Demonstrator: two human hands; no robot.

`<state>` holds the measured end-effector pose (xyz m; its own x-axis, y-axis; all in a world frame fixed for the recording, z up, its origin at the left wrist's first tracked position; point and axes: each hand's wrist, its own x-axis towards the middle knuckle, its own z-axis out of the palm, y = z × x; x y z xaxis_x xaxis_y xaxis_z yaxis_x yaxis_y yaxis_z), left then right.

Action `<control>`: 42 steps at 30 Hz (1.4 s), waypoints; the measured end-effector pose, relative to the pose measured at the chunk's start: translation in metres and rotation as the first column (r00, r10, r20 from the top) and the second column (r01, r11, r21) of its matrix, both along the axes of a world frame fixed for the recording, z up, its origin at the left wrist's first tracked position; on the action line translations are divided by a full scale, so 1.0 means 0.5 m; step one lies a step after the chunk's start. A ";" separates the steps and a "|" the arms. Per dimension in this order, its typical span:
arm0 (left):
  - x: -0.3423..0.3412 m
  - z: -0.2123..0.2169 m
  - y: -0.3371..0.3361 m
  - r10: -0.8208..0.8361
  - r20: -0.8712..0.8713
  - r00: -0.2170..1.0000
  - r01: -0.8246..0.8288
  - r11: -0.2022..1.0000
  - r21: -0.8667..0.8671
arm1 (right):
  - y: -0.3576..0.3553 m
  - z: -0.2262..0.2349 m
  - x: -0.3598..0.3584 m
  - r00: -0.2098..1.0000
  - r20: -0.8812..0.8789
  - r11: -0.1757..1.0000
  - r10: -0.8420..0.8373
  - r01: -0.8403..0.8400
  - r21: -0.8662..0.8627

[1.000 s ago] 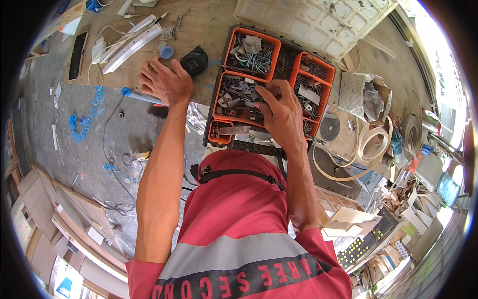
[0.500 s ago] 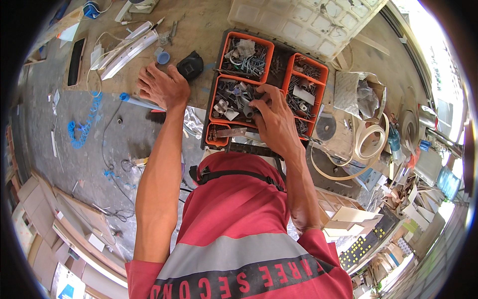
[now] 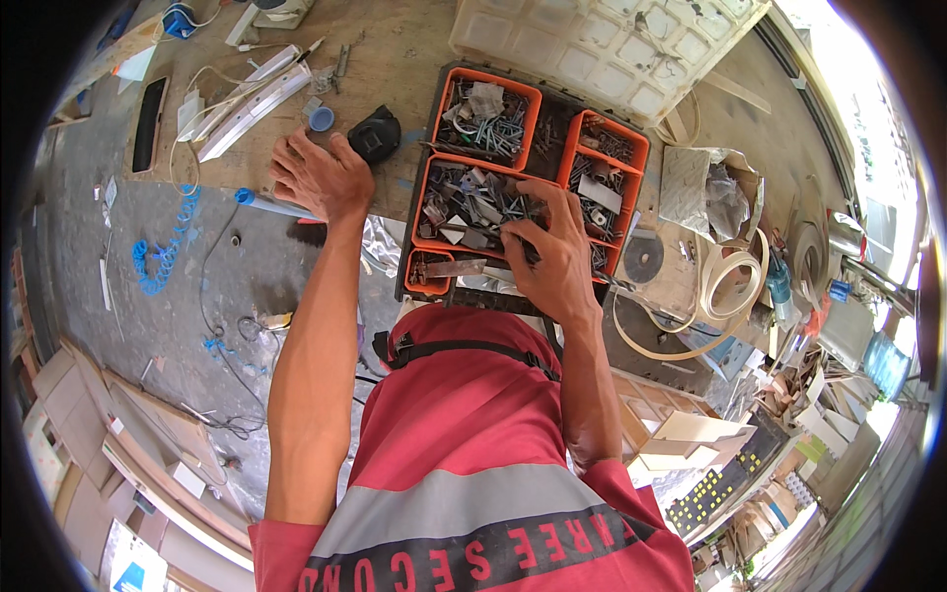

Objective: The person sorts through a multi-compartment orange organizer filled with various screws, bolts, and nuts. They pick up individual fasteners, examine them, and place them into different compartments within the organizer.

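Note:
My right hand (image 3: 554, 247) reaches into the large middle compartment of an orange-and-black organizer box (image 3: 418, 212). Its thumb and forefinger are apart over a jumble of metal fittings (image 3: 475, 202); the lower fingertips are partly hidden, and no held part shows. To the left, my left hand (image 3: 330, 176) rests on the wooden workbench (image 3: 395, 59) with its fingers spread, holding nothing. Just beyond it sit a black tape-measure-like case (image 3: 375, 134) and a small blue cap (image 3: 322, 119).
The box's translucent lid (image 3: 602, 49) is swung back. Screws fill an orange bin (image 3: 488, 123) behind my right hand. At right are a foil-lined carton (image 3: 710, 192), a coil of pale edging strip (image 3: 735, 281) and a dark disc (image 3: 643, 257). A phone (image 3: 148, 123) and white metal strips (image 3: 252, 109) lie left.
My right hand has shifted slightly right and down within the compartment. The dark round piece seen at its fingertips no longer shows there. My left hand stays nearly still.

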<state>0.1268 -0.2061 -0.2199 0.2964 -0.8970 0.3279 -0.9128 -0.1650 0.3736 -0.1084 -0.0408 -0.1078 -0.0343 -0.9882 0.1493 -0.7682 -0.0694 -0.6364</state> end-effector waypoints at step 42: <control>-0.003 0.011 0.000 -0.035 -0.002 0.999 0.035 0.999 -0.023 | 0.001 0.020 0.015 0.451 0.721 0.849 -0.525 0.333 0.410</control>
